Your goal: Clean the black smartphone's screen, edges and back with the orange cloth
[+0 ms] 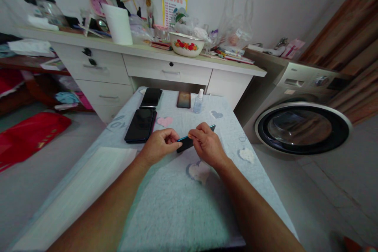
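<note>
A dark smartphone [184, 144] with a blue edge is held tilted above the cloth-covered table [165, 204]. My left hand [159, 144] pinches its left end between thumb and fingers. With fingers closed, my right hand [208, 143] grips the phone's upper long edge and hides much of its right half. Whether something small is also between the right fingertips, I cannot tell. Beyond my hands stand a clear spray bottle [198, 102] with a white cap and a small dark-framed brownish rectangular item [183, 100].
Dark phones or tablets lie in a near stack [140, 125] and a far stack [150, 98] at the table's left. A pale flat strip [85, 189] runs along the left edge. Behind are a cluttered white desk [165, 67] and, to the right, a washing machine [295, 102].
</note>
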A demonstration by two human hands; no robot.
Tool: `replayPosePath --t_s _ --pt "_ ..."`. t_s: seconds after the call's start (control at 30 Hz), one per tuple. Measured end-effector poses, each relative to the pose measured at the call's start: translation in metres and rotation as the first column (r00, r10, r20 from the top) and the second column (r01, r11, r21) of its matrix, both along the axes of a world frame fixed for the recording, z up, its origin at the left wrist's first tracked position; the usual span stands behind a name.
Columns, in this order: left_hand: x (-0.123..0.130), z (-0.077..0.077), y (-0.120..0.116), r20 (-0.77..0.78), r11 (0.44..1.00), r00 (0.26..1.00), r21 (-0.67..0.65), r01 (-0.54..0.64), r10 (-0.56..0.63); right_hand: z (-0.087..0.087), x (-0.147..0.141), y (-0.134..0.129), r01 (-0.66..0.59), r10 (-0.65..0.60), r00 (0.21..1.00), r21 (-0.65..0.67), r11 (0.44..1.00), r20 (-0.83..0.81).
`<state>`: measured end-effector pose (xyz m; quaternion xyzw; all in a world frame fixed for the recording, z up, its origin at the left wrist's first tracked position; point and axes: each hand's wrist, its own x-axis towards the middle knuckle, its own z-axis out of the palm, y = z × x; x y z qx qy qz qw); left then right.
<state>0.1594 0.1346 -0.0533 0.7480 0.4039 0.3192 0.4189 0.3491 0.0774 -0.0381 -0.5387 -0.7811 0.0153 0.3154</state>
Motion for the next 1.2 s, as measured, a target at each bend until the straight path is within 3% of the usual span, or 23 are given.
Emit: replayPosePath --t_s 0.47,0.93,1.2 --pt "0.0 -0.004 0.001 0.031 1.0 0.999 -0.013 0.015 -0.015 0.0 0.012 0.004 0.107 -0.107 0.994 0.024 0.994 0.001" --pt "0.0 -0.009 0.004 0.02 0.999 1.0 -0.027 0.019 -0.019 0.0 -0.015 -0.006 -0.045 0.045 0.998 -0.013 0.999 0.05" --pt "-0.001 -0.01 0.005 0.058 0.998 0.997 -0.046 0.048 -0.046 0.001 -0.02 -0.008 -0.065 0.067 0.995 -0.022 0.998 0.071"
